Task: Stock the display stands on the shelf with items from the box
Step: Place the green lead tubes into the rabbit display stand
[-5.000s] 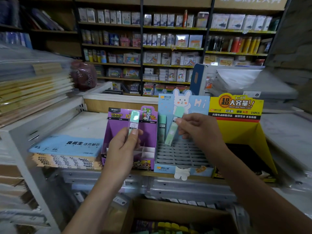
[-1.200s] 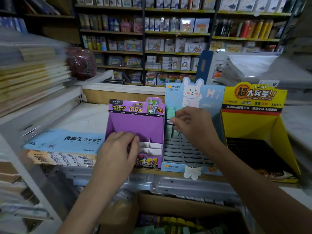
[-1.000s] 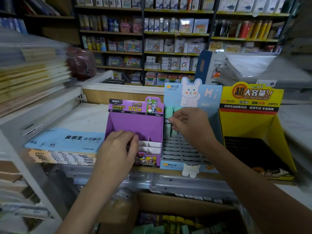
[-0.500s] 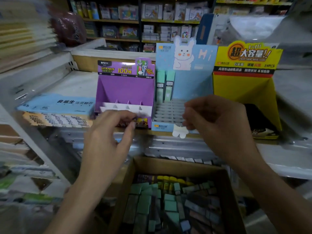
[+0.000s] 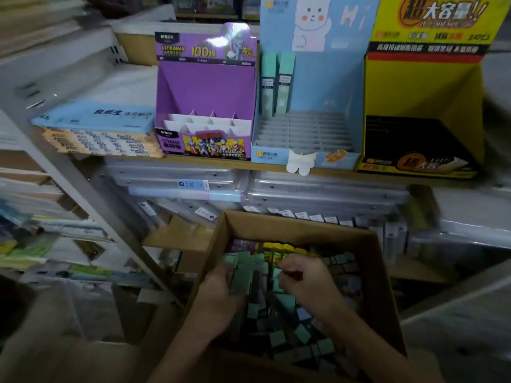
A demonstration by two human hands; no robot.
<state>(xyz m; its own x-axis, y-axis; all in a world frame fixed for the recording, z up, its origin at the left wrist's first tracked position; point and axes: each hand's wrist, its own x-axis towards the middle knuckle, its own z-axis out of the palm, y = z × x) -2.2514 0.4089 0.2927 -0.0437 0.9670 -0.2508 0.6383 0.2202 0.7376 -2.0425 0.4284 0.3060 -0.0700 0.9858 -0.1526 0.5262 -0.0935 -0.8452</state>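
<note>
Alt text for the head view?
The left hand grips a slim green pack and the right hand reaches beside it in the brown cardboard box. Above, the blue bunny display stand holds two green packs; the purple cardboard stand looks empty.

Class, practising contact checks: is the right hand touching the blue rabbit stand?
Apart. Head view shows the right hand in the cardboard box, the blue rabbit stand on the shelf above.

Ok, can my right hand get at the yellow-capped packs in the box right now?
Probably yes. The right hand is inside the open box, fingers just short of the yellow-capped packs, which sit on top at the far end with nothing over them.
</note>
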